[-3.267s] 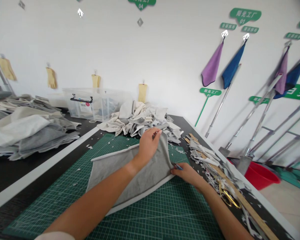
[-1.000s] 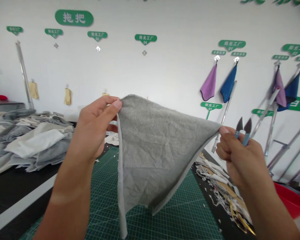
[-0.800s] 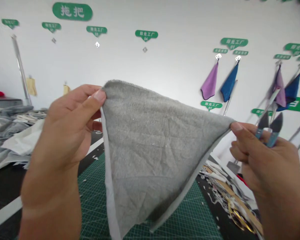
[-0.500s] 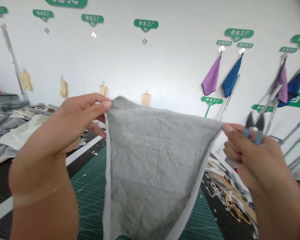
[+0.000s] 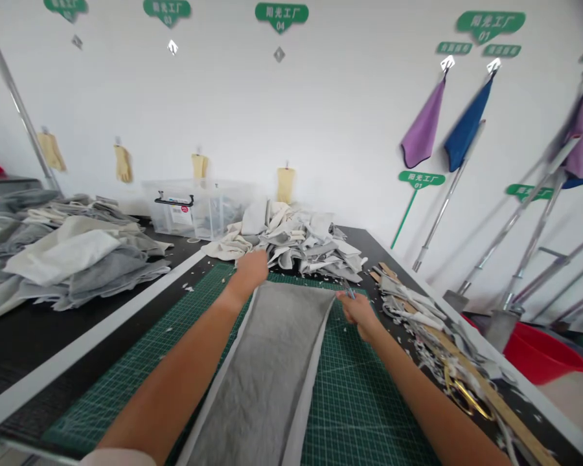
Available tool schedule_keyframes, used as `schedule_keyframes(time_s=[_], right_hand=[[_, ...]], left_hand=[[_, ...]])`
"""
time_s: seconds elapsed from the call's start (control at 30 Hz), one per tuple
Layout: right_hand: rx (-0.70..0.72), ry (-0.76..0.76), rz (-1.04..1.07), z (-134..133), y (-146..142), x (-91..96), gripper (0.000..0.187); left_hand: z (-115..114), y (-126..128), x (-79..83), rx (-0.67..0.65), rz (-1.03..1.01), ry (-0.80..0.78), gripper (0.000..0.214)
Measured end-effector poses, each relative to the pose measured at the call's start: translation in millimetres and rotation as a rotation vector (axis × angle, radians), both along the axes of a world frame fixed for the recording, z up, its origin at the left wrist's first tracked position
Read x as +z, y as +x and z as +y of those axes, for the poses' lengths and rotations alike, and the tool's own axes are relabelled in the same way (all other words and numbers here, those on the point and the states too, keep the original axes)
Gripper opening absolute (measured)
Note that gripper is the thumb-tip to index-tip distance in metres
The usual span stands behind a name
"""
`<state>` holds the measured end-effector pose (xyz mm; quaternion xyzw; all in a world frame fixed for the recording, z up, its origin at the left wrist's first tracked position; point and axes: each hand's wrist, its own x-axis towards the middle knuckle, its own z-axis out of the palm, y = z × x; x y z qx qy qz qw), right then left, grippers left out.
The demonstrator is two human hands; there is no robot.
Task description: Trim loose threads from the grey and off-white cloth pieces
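Left hand: my left hand (image 5: 252, 266) reaches far forward with the fingers curled shut on the far left corner of the grey cloth with a pale sewn border (image 5: 272, 362).
Right hand: my right hand (image 5: 357, 309) sits at the cloth's far right corner, closed around small blue-handled snips (image 5: 348, 289) whose tip pokes out just past my knuckles. I cannot tell whether these fingers also pinch the cloth.
Grey cloth: it lies flat as a long strip on the green gridded cutting mat (image 5: 364, 414), running from the near edge of the worktop away from me, between my two forearms.
Cutting mat: it covers the middle of the black worktop (image 5: 34, 343), with small white fluff scattered over it.
Far edge: a heap of cut grey and cream cloth pieces (image 5: 301, 243) lies just beyond my hands, and a clear plastic storage box (image 5: 194, 207) stands to its left.
Left side: a loose stack of grey and white cloths (image 5: 68, 259) lies well apart from the mat.
Right edge: a trail of white trimmings (image 5: 418, 317) lies over a long wooden ruler (image 5: 495, 395), with yellow-handled scissors (image 5: 461, 391) among them.
Beyond the right edge: a red plastic basin (image 5: 539, 353) sits on the floor beside leaning metal poles (image 5: 442, 207).
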<state>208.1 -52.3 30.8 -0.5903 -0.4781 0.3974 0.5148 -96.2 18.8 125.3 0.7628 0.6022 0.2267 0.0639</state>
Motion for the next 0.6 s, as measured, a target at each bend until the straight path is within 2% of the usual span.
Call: schedule_keyframes(time_s=[0.03,0.13,0.2,0.27,0.33,0.6], right_hand=[[0.001,-0.002,0.002,1,0,-6.7,0.036],[0.032,0.016,-0.030,1,0,-15.4,0.040],[0.053,0.039,-0.073,-1,0,-15.9,0.042],[0.056,0.059,-0.111,-2,-1,-15.1,0.044],[0.056,0.071,-0.128,-4,-1,-14.4,0.046],[0.055,0.079,-0.096,-8,-6,-13.4,0.046]], left_hand=[[-1,16,-10.4,-0.062,-0.009,0.022,0.030],[-8,63,-45.6,-0.453,-0.216,0.059,0.036],[-15,89,-69.2,-0.554,-0.285,0.075,0.038],[-22,105,-87.6,-0.572,-0.289,0.074,0.038],[-27,114,-97.9,-0.554,-0.277,0.073,0.035],[-30,115,-103.7,-0.444,-0.255,0.071,0.027]])
